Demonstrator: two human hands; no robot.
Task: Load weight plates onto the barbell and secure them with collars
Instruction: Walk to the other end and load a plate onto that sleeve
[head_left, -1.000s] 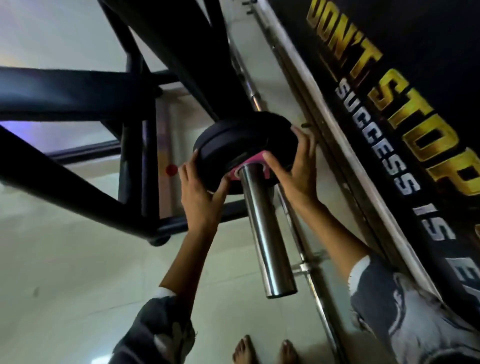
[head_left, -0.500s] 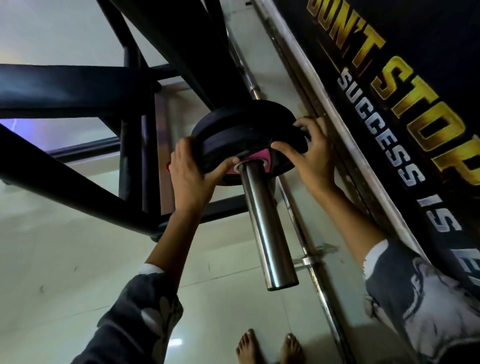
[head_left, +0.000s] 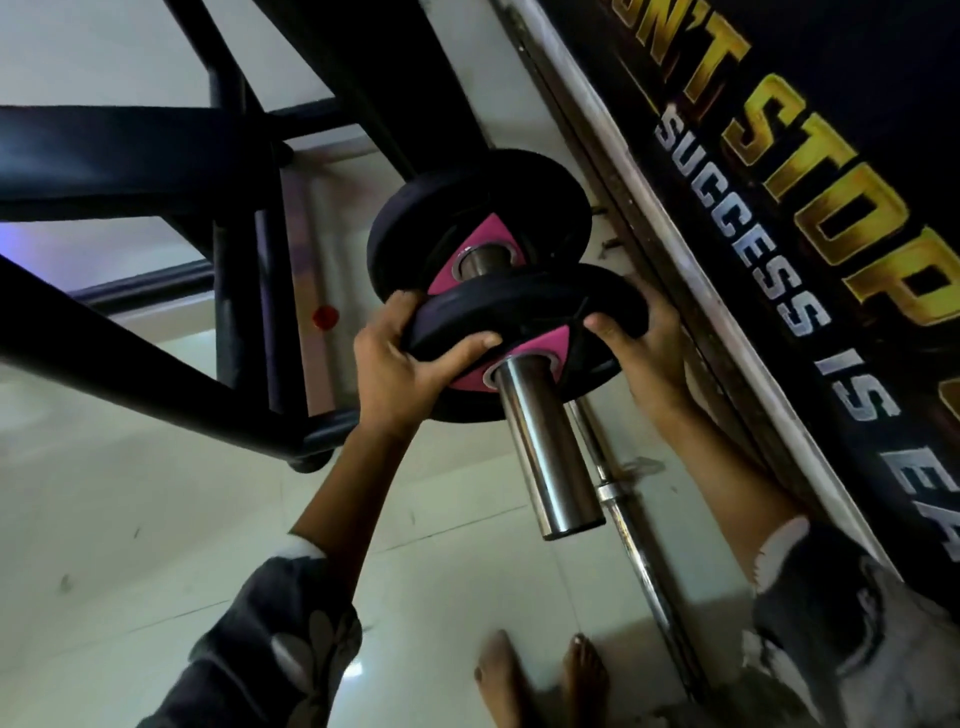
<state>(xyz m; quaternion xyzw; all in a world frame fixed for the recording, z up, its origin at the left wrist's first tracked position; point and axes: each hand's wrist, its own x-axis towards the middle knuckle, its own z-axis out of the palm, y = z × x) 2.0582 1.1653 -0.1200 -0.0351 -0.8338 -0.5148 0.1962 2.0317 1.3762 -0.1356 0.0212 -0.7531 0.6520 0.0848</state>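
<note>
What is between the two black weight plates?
Only a short bare stretch of the steel barbell sleeve; the outer plate sits apart from the inner plate, in the head view.

Outer weight plate (head_left: 519, 309), gripped at its rim by the left hand (head_left: 395, 364) and the right hand (head_left: 644, 343), slid outward along the barbell sleeve (head_left: 550, 457). It parted from the inner plate (head_left: 467, 202), against which it had sat. A short stretch of bare sleeve appeared between them.
</note>
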